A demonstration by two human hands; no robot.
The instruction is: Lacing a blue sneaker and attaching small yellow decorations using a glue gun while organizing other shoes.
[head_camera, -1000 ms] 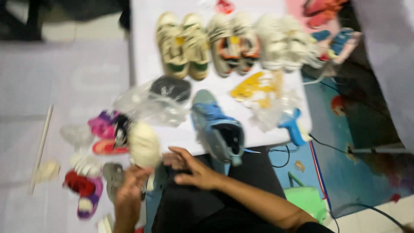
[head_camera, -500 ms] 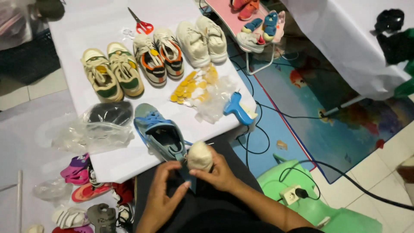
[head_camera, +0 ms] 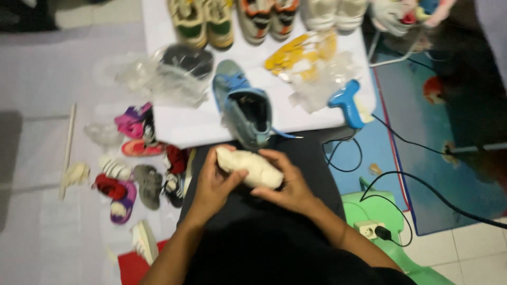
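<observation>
From the head view I see both hands low in the middle of the frame, over my dark lap. My left hand (head_camera: 214,184) is wrapped around the near end of a cream-coloured shoe form (head_camera: 249,167), fingers curled over it and thumb pressed on its top. My right hand (head_camera: 288,182) cups the other end from the side and below, fingers closed against it, so the form is gripped between both hands, lying tilted with its left end higher.

Just beyond the form, a blue sneaker (head_camera: 244,109) lies on the white bench (head_camera: 190,124), its opening facing me and its heel hanging over the near edge, close to my fingers but not touching them. To its right lies a blue glue gun (head_camera: 347,103), whose black cable runs off the bench to a socket strip (head_camera: 372,229) on a green stool (head_camera: 383,211). Beside the gun sit crumpled clear plastic bags (head_camera: 322,79) and something yellow (head_camera: 301,53), too blurred to tell. Left of the sneaker is another clear bag with a dark shoe (head_camera: 182,60) in it. Pairs of sneakers (head_camera: 253,18) line the far edge of the bench.

On the floor to the left, small colourful shoes (head_camera: 140,153) lie scattered near a pale stick (head_camera: 67,148).
</observation>
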